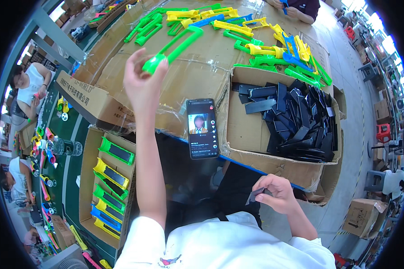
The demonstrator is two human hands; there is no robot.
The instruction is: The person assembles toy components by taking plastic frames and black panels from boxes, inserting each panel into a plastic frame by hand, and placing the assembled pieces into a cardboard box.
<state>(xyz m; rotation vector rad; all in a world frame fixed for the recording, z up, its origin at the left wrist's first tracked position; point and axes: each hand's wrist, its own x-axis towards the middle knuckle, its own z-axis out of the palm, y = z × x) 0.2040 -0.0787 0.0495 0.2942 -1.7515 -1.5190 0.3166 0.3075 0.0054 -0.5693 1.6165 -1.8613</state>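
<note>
While the left hand (pixel 141 83) lifts a green plastic frame (pixel 174 48) over the cardboard-covered table (pixel 202 71), fingers closed round its rounded end.
Low by the lap, the right hand (pixel 278 193) pinches what looks like a dark flat strip (pixel 255 195), near the box of black strips (pixel 296 116); a phone (pixel 202 129) lies between.

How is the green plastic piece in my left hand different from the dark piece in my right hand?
The green plastic frame in the left hand is bright, long and open in the middle; the dark flat strip in the right hand is grey-black, short and solid. The frame is raised out over the cardboard-covered table; the strip is held low, near the body. Each is gripped in one hand.
</note>
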